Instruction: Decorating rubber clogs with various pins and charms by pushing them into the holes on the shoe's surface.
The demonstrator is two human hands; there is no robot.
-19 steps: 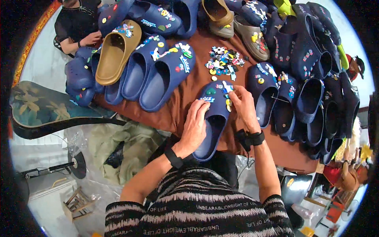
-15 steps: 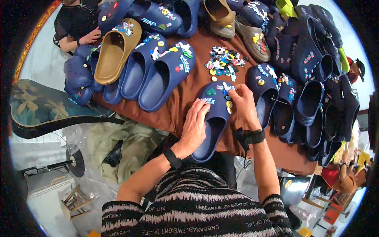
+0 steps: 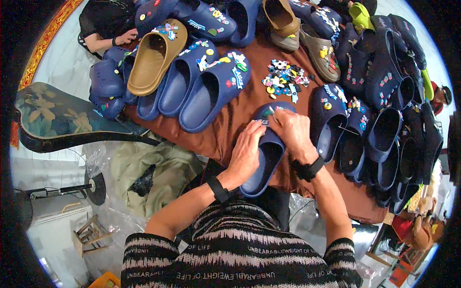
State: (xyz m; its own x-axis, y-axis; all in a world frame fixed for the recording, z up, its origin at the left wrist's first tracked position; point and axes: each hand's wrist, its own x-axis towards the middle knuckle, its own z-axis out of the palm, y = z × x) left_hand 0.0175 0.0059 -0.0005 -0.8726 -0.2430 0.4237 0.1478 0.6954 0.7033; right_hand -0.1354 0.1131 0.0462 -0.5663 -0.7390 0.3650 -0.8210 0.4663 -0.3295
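A dark blue clog (image 3: 265, 165) lies in front of me at the table's near edge, its toe pointing away. My left hand (image 3: 246, 150) grips its left side, with fingertips on the upper beside a light-blue lettered charm. My right hand (image 3: 295, 135) is closed over the right side of the toe. Its fingertips press together near a green charm (image 3: 267, 112), and whatever they pinch is hidden. Beyond the toe lies a loose pile of colourful shoe charms (image 3: 287, 80) on the brown cloth (image 3: 235, 132).
Decorated blue clogs (image 3: 211, 103) and a brown clog (image 3: 156, 57) stand at left. More navy clogs (image 3: 329, 120) crowd the right side. Another person's hand (image 3: 126, 37) rests at the far left. A floral-backed chair (image 3: 62, 115) stands beside the table.
My right hand has moved left across the clog's toe, from the yellow charms on its right side to near the green charm. My left hand keeps its hold. The whole view has shifted slightly.
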